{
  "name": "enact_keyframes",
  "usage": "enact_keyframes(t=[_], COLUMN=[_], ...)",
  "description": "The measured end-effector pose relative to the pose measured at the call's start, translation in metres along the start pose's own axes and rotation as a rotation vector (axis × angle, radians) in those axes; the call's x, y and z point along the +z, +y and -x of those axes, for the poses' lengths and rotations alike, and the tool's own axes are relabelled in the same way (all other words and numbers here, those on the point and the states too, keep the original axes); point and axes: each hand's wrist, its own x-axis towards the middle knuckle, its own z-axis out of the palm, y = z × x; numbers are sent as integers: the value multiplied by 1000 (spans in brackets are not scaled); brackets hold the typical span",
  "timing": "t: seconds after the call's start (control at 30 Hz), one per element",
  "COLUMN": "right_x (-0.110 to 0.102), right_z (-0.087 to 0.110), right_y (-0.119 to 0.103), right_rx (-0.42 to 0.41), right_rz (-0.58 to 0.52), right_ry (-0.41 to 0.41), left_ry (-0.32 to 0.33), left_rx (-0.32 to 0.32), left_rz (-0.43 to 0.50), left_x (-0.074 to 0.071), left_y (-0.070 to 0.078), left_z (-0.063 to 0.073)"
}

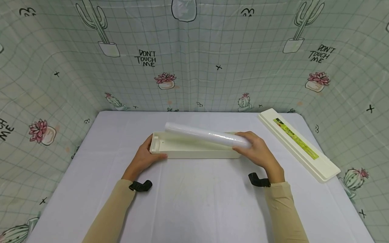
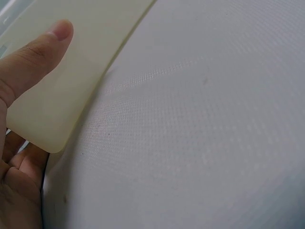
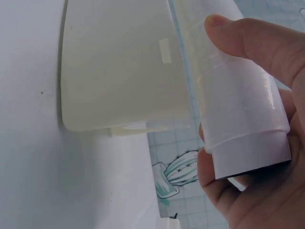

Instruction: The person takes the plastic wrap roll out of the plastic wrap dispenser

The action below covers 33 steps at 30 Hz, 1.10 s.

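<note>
A long cream-coloured box (image 1: 197, 154), uncovered at the top, lies lengthwise on the table. My left hand (image 1: 144, 157) grips its left end, thumb (image 2: 40, 57) against the front wall and fingers round the end. Slanting over the box is a shiny roll of cling film (image 1: 200, 133), its left end farther back than its right. My right hand (image 1: 256, 150) holds the roll near its right end, the thumb on the near side. In the right wrist view the roll (image 3: 238, 100) sits above and apart from the box wall (image 3: 119, 71), with its end core showing past the film.
A long cream lid (image 1: 304, 162) with a yellow-green label (image 1: 296, 138) lies diagonally at the table's right side. White cloth (image 1: 188, 199) covers the table. A patterned curtain (image 1: 197, 67) hangs behind and on both sides.
</note>
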Motion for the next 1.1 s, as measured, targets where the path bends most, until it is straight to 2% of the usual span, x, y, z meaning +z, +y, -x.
enact_keyframes(t=[0.23, 0.37, 0.5, 0.73, 0.87, 1.1], right_x=[-3, -6, -9, -14, -17, -20], right_z=[0, 1, 1, 2, 3, 4], right_y=[3, 4, 6, 8, 9, 13], right_rx=[-17, -12, -10, 8, 16, 5], right_rz=[11, 6, 6, 17, 10, 18], right_ry=[20, 33, 46, 67, 81, 106], left_ry=[-8, -8, -11, -10, -7, 13], left_rx=[-14, -35, -35, -45, -51, -27], left_rz=[10, 4, 11, 27, 24, 31], left_x=[0, 0, -1, -2, -1, 1], left_y=[5, 15, 31, 38, 33, 5], left_z=[0, 3, 9, 12, 9, -1])
